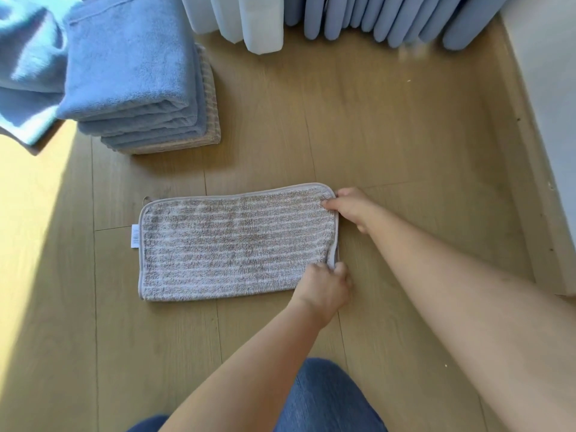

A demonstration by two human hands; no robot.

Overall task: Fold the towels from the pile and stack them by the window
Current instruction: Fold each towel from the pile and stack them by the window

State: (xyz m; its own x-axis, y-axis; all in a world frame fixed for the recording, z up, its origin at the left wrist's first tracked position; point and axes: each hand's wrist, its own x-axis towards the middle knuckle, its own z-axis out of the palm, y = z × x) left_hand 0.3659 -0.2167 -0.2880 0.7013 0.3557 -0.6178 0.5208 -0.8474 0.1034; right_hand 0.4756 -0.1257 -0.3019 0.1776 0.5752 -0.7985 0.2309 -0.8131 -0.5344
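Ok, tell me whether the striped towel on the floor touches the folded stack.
Apart. The head view shows a strip of bare floor between the striped towel and the folded stack.

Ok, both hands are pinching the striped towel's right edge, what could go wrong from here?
The striped towel layers gape at the corner the left hand pinches, so the next fold may land uneven as the right hand pulls. The folded stack sits staggered, blue towels overhanging the striped ones below, so another on top might make it slump.
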